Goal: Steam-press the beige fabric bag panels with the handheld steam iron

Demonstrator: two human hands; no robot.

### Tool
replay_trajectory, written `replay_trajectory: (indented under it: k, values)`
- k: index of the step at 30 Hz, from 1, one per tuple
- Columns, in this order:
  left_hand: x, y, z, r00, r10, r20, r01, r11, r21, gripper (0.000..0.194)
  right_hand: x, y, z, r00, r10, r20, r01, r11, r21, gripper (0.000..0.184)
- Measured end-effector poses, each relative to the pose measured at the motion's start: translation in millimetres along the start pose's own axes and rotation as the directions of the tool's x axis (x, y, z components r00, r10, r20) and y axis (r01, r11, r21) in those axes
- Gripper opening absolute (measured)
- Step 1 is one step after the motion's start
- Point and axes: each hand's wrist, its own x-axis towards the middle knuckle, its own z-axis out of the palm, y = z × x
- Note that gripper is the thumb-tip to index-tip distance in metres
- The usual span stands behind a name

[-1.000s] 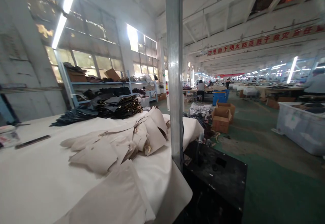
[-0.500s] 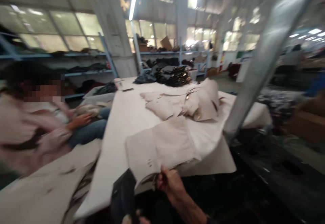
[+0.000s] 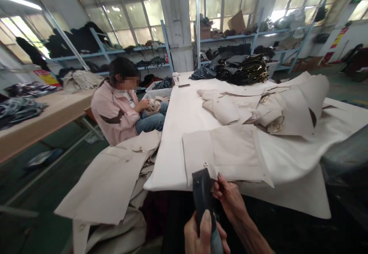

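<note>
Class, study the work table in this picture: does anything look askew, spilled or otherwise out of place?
Yes. A stack of beige pieces hangs off the table's near-left corner and droops toward the floor. Farther back, the beige pile is jumbled, with curled flaps, unlike the flat piece in front.

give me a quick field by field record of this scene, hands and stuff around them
left hand: wrapped around a dark handheld tool, thumb on top
right hand: pinching the near edge of a beige fabric piece
fabric piece: lies flat on the white table, a small metal ring near its corner
behind it: heap of beige pieces, then a stack of dark pieces
co-worker: seated person in a pink jacket left of the table, handling something pale
far back: blue shelving under windows
</note>
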Motion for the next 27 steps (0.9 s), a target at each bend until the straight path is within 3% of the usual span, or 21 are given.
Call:
replay_trajectory:
  k: [5,12,15,17,18,20,21,23,25,27]
  values:
    - [23.7,2.1,-0.4,0.995,0.041,0.087,-0.043,0.999,0.020,0.055,-5.8,1.7,-2.3,1.000,0.013,0.015,-0.012,0.999,-0.051,0.044]
    - [35.5,12.0,-12.5,0.995,0.097,-0.027,-0.096,0.995,0.017,0.053,-12.0,9.3,-8.5,0.999,0.024,0.025,-0.019,0.984,-0.179,0.048]
    - [33.6,11.8,-17.9,0.996,0.086,-0.032,-0.085,0.996,0.032,0.053,-25.8,0.3,-16.6,0.986,0.084,0.144,-0.024,0.927,-0.374,0.049]
    - [31.0,12.1,-20.3,0.995,0.089,-0.036,-0.088,0.995,0.039,0.052,-36.9,-17.9,-22.9,0.955,0.118,0.272,0.068,0.807,-0.587,0.045]
    - [29.6,12.5,-21.0,0.995,0.086,-0.042,-0.085,0.996,0.032,0.052,-40.6,-30.9,-25.2,0.940,0.109,0.323,0.155,0.707,-0.690,0.042]
    - [26.7,13.4,-21.0,0.996,0.065,-0.054,-0.064,0.998,0.008,0.050,-39.9,-61.6,-26.6,0.919,-0.015,0.395,0.361,0.436,-0.824,0.036]
    - [25.3,13.9,-20.3,0.997,0.051,-0.053,-0.051,0.999,-0.001,0.050,-34.4,-77.2,-25.3,0.886,-0.114,0.448,0.462,0.267,-0.846,0.029]
    - [22.1,14.8,-18.1,0.999,0.029,-0.044,-0.029,1.000,-0.001,0.052,-12.8,-103.3,-18.8,0.777,-0.206,0.595,0.602,-0.033,-0.797,0.025]
    - [18.0,16.0,-15.3,0.999,0.012,-0.036,-0.012,1.000,0.005,0.054,17.9,-117.3,-9.0,0.680,-0.073,0.729,0.707,-0.199,-0.679,0.038]
    - [12.9,17.8,-13.1,0.999,0.007,-0.043,-0.007,1.000,-0.003,0.055,49.9,-118.6,1.5,0.601,0.132,0.788,0.790,-0.244,-0.562,0.044]
